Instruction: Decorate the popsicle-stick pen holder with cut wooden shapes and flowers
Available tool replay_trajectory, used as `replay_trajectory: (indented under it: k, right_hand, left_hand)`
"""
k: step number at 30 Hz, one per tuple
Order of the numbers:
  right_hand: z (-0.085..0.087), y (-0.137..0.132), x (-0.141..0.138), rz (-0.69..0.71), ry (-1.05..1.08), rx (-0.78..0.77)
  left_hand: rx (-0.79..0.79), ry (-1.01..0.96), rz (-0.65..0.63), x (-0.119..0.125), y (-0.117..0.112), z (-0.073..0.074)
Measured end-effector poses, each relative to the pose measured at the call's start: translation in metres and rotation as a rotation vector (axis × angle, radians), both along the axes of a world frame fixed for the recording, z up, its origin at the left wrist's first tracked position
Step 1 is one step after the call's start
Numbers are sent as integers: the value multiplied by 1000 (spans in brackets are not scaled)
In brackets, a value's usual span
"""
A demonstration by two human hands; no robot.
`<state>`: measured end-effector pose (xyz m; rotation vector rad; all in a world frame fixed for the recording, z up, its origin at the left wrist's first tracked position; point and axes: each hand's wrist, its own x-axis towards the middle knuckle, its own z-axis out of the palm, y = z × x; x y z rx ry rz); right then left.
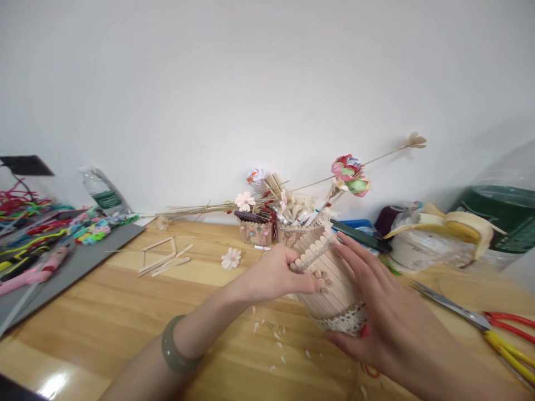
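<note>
A white wall (209, 100) rose behind a wooden table (104, 334), with a grey mat (86, 256) at the left and a green tub (501, 214) at the far right. The right hand (384, 303) gripped the cup (340, 281) from the right, its fingers lying along the side and its thumb spread from them, under the near end. The left hand (273, 275) came from the left, its thumb pressed on the cup's front and its other fingers bent behind the scalloped edge, where it could not be told how they lay.

The cup was tilted in front of the person, a little right of centre. Its long axis slanted from the far left to the near right: the scalloped end with its beads (315, 255) faced far and left, the lace (343, 321) end near and right. Scissors (472, 314) lay to the right, blades toward the far left, beyond them a banana peel (447, 223). A bottle (104, 195) leaned at the far left. Two pots (256, 233) stood behind the cup. Sticks (159, 262) lay left of centre, a pale flower (231, 258) just right of them, and tiny petals (256, 327) near the cup.
</note>
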<state>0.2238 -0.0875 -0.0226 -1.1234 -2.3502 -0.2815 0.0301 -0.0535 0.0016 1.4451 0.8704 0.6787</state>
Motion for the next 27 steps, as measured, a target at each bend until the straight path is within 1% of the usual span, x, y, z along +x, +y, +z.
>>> replay_trajectory:
  k: [4, 6, 7, 10, 12, 14, 17, 20, 24, 27]
  right_hand:
    - [-2, 1, 1, -1, 18, -17]
    - [-4, 2, 2, 10, 26, -6]
    - [-5, 2, 2, 13, 24, 12]
    - [-4, 1, 2, 12, 45, 71]
    - [-1, -3, 0, -1, 132, 83]
    - [3, -7, -3, -31, 275, 99]
    - [8, -12, -9, -46, 435, 128]
    - [9, -15, -13, 14, 484, 136]
    - [9, -19, -20, 35, 565, 171]
    - [7, -21, -25, 35, 627, 189]
  left_hand:
    - [12, -17, -38, -3, 1, 1]
    - [8, -41, -18, -3, 1, 2]
    - [1, -45, 14, -3, 1, 2]
    - [-13, -29, 177, 1, 1, 0]
    - [-17, -55, 275, 4, 1, -3]
    - [-7, -114, 327, 9, -1, -8]
    - [52, -222, 360, 17, -9, -13]
    - [98, -329, 396, 23, -21, -14]
    - [80, -482, 396, 25, -37, -11]
    - [43, -536, 375, 26, -42, -12]
